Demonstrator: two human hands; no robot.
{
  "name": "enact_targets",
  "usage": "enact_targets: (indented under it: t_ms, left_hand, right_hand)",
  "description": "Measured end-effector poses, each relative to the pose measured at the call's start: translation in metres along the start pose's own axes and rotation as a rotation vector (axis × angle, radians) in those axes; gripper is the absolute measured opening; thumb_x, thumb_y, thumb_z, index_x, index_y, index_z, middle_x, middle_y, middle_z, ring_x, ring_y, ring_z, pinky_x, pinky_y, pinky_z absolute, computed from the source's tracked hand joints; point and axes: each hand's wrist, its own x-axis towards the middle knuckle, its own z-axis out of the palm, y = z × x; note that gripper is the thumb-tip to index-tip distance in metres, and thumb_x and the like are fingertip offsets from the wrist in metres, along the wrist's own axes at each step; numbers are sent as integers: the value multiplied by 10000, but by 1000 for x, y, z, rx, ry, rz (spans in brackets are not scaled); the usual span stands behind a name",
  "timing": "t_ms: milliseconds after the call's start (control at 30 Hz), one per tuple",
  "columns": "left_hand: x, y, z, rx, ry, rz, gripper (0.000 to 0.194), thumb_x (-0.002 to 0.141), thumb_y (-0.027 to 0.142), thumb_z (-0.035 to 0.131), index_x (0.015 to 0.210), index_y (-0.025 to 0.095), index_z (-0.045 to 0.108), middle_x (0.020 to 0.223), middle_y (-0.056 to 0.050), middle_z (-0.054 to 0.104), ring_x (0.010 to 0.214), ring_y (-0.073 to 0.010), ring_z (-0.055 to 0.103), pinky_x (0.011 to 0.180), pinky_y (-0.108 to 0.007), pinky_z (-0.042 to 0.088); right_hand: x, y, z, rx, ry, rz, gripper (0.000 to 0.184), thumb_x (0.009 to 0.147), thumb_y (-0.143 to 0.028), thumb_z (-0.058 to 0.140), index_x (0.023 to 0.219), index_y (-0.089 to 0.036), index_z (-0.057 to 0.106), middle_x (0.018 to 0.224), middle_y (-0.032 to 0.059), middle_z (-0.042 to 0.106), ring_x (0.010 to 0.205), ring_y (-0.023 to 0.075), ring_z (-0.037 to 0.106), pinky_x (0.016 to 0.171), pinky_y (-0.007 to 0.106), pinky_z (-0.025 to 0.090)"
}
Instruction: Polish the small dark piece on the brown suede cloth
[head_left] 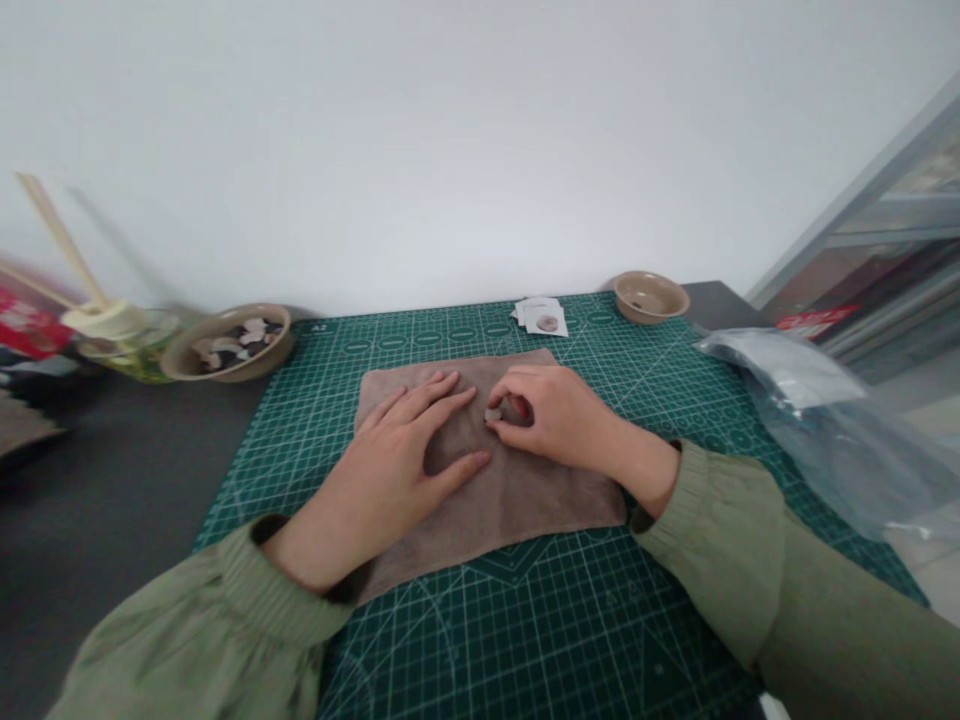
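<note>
A brown cloth (510,505) lies spread on a green cutting mat (600,590). My left hand (409,450) rests flat on its left part, fingers spread, holding nothing. Near the middle of the cloth, my right hand (551,415) pinches a small pale stone (492,415) between thumb and forefinger. The stone is at or just above the cloth; I cannot tell whether it touches. It sits just right of my left fingertips. The other fingers of my right hand curl in toward the palm.
A brown bowl (176,355) of dark and pale stones stands at the left. Small white cards (559,325) with a round picture lie at the back, beside a second bowl (667,300) holding a dark bit. Right lies a clear plastic bag (840,430); far left, a reed diffuser (105,318).
</note>
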Motion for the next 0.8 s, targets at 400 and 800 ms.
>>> enact_targets:
  t_ms: [400,800]
  left_hand:
    - [2,-21,15,38,73,27,752,1006,751,520,1613,308,527,1738,-31,477,1591,-338,468,1348,-555,332]
    - [1,-29,19,57,86,43,865,973,856,463,1617,283,528,1726,-59,493,1573,-351,487,1330,-579,346]
  right_hand:
    - [1,3,-2,-1,-26,-75,130,967,-262,748,1030,-148,746,896,7,713,825,159,623,775,295,413]
    - [2,1,-5,-10,-14,-48,91,971,-238,738,1001,-153,726,887,7,705,833,160,623,773,292,409]
